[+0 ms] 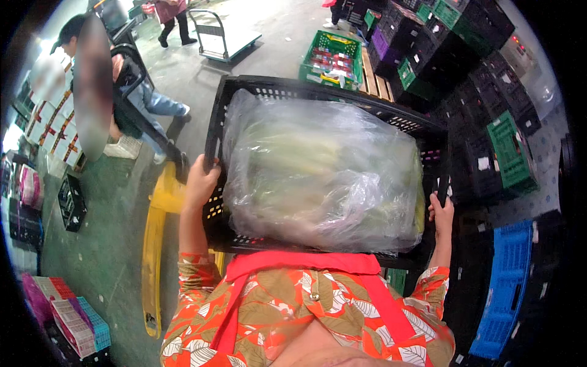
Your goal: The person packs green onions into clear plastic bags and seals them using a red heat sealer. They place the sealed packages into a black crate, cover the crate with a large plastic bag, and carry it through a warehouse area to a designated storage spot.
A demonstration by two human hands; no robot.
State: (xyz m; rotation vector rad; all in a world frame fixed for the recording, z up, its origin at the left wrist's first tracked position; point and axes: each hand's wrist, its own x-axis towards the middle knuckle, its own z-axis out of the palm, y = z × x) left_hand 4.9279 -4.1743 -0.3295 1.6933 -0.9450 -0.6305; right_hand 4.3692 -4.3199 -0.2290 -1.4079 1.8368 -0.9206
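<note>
A black plastic crate (399, 114) is held in front of my body, one hand at each end. My left hand (202, 179) grips the rim of its left side wall. At the other end, my right hand (441, 211) is closed around the handle. A large clear plastic bag (321, 179) fills most of the crate. Pale green and whitish contents show through the film, probably vegetables, but too blurred to name. The near edge of the crate is close against my red apron.
A yellow pallet jack (153, 243) stands at left, a person (146, 98) beside it. Farther off are a platform trolley (229, 43) and a green crate (332, 62) of packaged goods by a wooden pallet (376, 78). Stacked black crates (467, 96) and a blue crate (504, 284) line the right.
</note>
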